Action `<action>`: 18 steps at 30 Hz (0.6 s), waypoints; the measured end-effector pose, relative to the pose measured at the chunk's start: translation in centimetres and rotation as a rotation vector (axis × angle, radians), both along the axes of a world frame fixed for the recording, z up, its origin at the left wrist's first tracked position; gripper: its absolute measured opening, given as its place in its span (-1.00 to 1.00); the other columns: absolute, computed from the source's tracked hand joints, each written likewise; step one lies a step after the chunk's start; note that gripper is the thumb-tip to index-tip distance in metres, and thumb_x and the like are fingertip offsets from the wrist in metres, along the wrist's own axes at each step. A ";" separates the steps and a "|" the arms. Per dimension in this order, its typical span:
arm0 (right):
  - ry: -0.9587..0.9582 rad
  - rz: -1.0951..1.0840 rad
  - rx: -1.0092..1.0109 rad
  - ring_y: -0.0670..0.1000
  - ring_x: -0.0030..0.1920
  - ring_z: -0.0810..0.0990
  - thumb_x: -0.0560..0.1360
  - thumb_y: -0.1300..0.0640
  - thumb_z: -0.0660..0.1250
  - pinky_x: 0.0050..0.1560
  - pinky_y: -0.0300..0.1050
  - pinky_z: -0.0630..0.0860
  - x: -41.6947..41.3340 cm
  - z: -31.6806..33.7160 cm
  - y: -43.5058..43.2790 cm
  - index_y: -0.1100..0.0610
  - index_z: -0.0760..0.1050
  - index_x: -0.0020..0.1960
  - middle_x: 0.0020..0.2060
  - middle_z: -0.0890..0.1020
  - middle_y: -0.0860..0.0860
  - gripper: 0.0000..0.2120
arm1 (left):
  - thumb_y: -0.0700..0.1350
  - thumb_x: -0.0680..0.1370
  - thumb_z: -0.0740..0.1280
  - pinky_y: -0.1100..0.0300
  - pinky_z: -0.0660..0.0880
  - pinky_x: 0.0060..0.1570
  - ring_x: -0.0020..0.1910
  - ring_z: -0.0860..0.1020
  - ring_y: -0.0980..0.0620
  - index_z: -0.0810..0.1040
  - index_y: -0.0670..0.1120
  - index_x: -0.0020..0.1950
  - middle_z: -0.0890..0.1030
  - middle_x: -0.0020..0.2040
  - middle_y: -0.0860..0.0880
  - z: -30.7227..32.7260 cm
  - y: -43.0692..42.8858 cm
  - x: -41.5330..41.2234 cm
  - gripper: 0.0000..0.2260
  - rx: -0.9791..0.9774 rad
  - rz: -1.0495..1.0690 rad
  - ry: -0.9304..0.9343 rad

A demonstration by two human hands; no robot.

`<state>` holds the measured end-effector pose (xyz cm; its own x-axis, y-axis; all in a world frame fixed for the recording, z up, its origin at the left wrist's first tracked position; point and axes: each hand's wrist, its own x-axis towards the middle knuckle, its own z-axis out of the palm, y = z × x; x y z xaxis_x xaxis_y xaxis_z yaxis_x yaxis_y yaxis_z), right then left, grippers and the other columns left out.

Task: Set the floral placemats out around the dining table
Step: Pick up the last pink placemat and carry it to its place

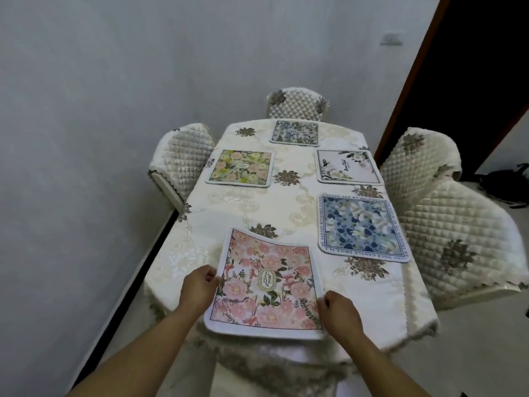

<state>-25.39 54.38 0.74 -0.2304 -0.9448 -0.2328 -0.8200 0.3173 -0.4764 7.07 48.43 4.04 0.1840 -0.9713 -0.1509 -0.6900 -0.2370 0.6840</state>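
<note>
Both hands — left hand (pixel 199 285), right hand (pixel 337 309) — pinch the pink placemat (pixel 264 285) sides, fingers closed; its near edge overhangs the dining table (pixel 286 202) — it may slide off.

Pink placemat (pixel 264 285) pinched at both sides, near end of the table (pixel 286 202)

Left hand (pixel 197 287) on the mat's left edge, right hand (pixel 339 312) at its right edge, far corner curling up a bit. Four more mats already down flat: yellow-green one (pixel 240 168) on the left, blue one (pixel 362 226) and white one (pixel 347 167) on the right, pale blue one (pixel 294 133) at the far end. Quilted chair covers (pixel 446 224) all round.
</note>
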 end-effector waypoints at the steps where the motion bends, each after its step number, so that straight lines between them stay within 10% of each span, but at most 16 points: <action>1: -0.007 -0.004 0.008 0.14 -0.18 0.59 0.59 -0.01 0.16 -0.23 -0.08 0.42 0.1 -0.8 -0.7 0.05 0.39 -0.23 -0.24 0.62 0.08 -0.74 | -0.12 0.48 0.45 0.24 0.35 -0.36 -0.28 0.52 0.08 0.54 -0.04 -0.22 0.57 -0.30 0.06 -0.7 -0.8 0.0 -0.87 0.010 0.001 -0.006; 9: 0.003 -0.063 0.094 0.15 -0.17 0.62 0.57 -0.04 0.16 -0.27 -0.09 0.39 0.0 -5.6 -0.8 0.02 0.39 -0.29 -0.24 0.65 0.09 -0.71 | -0.15 0.52 0.40 0.35 0.28 -0.43 -0.34 0.49 0.23 0.49 -0.02 -0.26 0.52 -0.35 0.15 -6.2 -3.3 -0.6 -0.82 0.053 -0.014 -0.040; 18: 0.157 -0.018 0.016 0.17 -0.11 0.59 0.55 -0.05 0.16 -0.28 -0.04 0.38 0.7 -6.8 -0.1 0.06 0.33 -0.06 -0.15 0.56 0.06 -0.83 | -0.09 0.48 0.41 -0.05 0.48 -0.03 0.02 0.49 -0.25 0.48 -0.18 0.21 0.53 0.07 -0.24 -8.1 -0.4 -1.8 -0.65 -0.005 -0.221 -0.387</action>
